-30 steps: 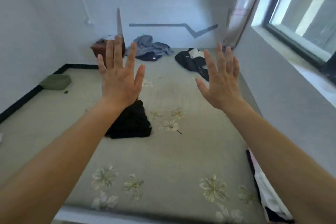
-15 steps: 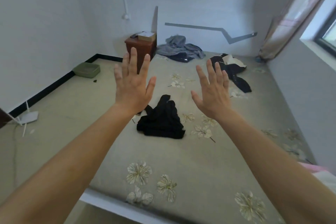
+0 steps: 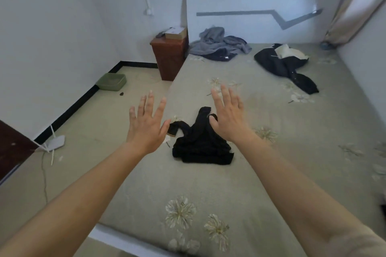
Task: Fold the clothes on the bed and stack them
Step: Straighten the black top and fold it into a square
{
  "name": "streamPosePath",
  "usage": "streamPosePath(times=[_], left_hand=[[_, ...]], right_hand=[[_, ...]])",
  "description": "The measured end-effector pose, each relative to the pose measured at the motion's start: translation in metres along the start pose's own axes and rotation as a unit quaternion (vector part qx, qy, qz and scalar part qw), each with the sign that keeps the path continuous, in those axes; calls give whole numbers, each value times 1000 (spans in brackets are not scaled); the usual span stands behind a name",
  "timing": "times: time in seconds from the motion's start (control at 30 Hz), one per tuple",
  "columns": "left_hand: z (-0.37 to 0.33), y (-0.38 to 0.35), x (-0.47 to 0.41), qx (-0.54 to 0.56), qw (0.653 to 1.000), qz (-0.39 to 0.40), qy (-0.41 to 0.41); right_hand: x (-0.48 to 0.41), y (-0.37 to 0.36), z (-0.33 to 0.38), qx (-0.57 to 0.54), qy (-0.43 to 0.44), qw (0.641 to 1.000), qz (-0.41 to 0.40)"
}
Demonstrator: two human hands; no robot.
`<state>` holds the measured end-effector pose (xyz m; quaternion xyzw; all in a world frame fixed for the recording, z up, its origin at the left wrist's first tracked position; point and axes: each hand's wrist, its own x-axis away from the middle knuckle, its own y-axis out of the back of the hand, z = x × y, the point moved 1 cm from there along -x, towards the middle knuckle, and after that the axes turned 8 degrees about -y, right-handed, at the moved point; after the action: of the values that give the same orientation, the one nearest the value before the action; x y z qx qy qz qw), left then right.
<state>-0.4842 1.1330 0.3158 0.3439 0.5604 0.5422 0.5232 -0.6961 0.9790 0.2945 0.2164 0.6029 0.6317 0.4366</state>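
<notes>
A crumpled black garment (image 3: 200,144) lies in the middle of the bed (image 3: 261,173), which has a grey-green flowered sheet. My left hand (image 3: 146,125) is held up with fingers spread, just left of the garment and holding nothing. My right hand (image 3: 228,115) is also spread flat, above the garment's upper right part, with nothing in it. A grey and dark heap of clothes (image 3: 217,45) lies at the bed's far end by the wall. A black and white garment (image 3: 286,64) lies at the far right.
A brown bedside cabinet (image 3: 169,56) with a box on top stands at the bed's far left corner. A green tray (image 3: 111,82) and a white device with a cable (image 3: 54,143) lie on the floor at left. A curtain (image 3: 351,6) hangs at the far right.
Both hands have come down and closer to the black garment. The view has swung left and down, so the floor beside the bed shows and the window is out of view.
</notes>
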Motion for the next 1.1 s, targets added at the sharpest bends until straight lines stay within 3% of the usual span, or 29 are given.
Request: streamPosePath(times=[0.33,0.57,0.8,0.87,1.0,1.1], left_hand=[[30,-131,-89,118,983,105,-98],[5,-294,-111,171,952,202,-153],[-32,-455,-72,132,923,316,-174],[-37,-483,-56,125,932,303,-152],[-47,-510,-42,183,959,187,-109],[-50,-513,-39,188,962,170,-101]], right_hand=[[-37,-111,-22,68,-116,985,107],[-28,-266,-32,69,-151,959,229],[23,-423,-50,44,-189,922,334],[38,-451,-54,56,-199,930,304],[50,-484,-62,81,-202,954,208],[54,-492,-64,94,-197,959,179]])
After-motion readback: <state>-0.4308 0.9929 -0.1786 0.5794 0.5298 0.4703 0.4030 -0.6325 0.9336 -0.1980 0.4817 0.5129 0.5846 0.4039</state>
